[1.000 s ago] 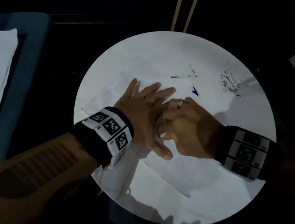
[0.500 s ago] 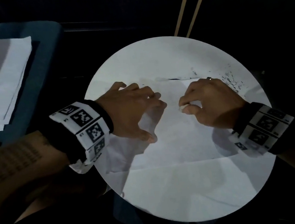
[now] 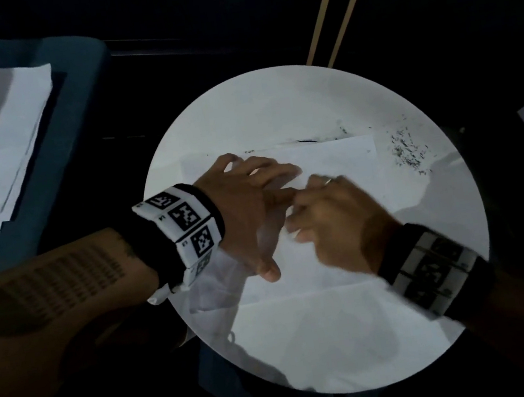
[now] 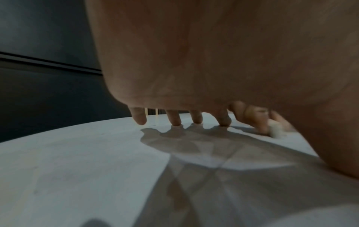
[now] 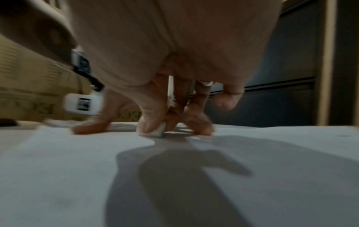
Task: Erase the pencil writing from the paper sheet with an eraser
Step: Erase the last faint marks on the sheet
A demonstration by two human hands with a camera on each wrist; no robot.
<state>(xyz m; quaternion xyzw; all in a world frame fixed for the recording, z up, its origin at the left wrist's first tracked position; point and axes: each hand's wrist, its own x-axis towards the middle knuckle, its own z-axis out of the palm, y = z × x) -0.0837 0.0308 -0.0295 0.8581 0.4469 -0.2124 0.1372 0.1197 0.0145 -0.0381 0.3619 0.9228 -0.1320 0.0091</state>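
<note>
I see left hand spread, straight fingers pressing sheet flat on round desk. Right hand pinches eraser, thumb and fingers narrow around it, eraser touching sheet. Eraser crumbs beside sheet.

No legible text, only wristband marker codes

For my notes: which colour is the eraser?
White; the eraser shows best in the right wrist view, pinched by the right hand.
</note>
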